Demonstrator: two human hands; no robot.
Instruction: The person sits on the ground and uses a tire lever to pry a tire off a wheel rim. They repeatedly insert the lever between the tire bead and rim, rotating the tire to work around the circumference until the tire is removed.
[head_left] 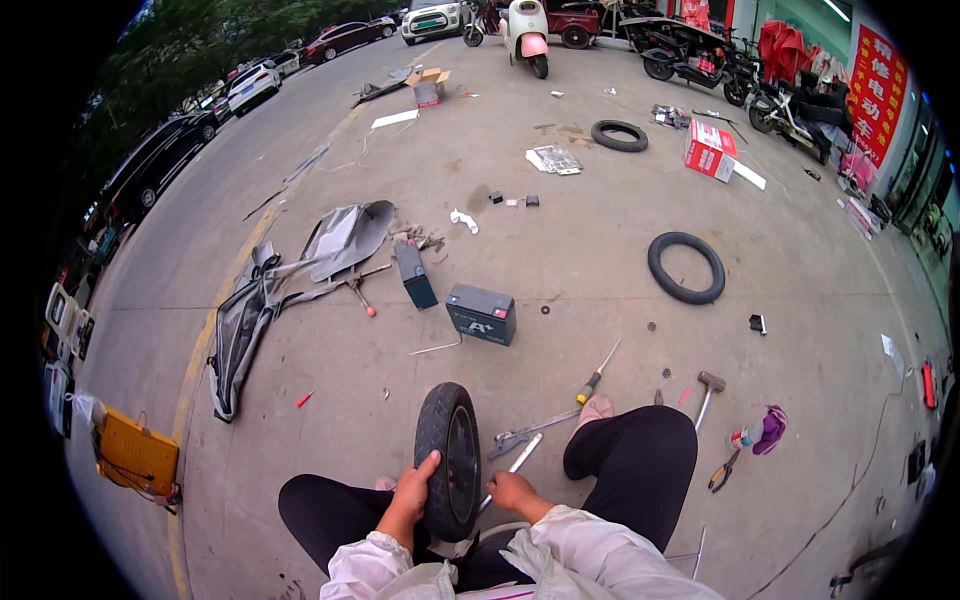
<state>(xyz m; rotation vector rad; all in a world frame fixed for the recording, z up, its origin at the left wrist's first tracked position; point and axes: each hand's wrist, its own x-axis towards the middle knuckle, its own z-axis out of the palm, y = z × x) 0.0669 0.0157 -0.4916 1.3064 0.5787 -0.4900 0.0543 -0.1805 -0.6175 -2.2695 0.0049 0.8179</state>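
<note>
A small wheel with a black tyre (443, 430) stands upright between my knees. My left hand (408, 497) grips its left side, thumb on the tread and the other fingers partly hidden. My right hand (513, 492) is closed around a flat silver metal bar (524, 453), perhaps a tyre lever. The bar's lower end comes close to the wheel's right side; I cannot tell whether it touches. Just ahead on the ground lie a grey wrench-like tool (530, 429) and a screwdriver (589, 388) with a yellow and black handle.
Two dark batteries (482, 315) (413, 272) stand ahead. Grey scooter panels (262, 300) lie at left, near a yellow case (137, 455). A hammer (711, 382), pliers (722, 471) and a loose tyre (686, 268) are at right. Farther off are another tyre (619, 136), boxes and parked scooters.
</note>
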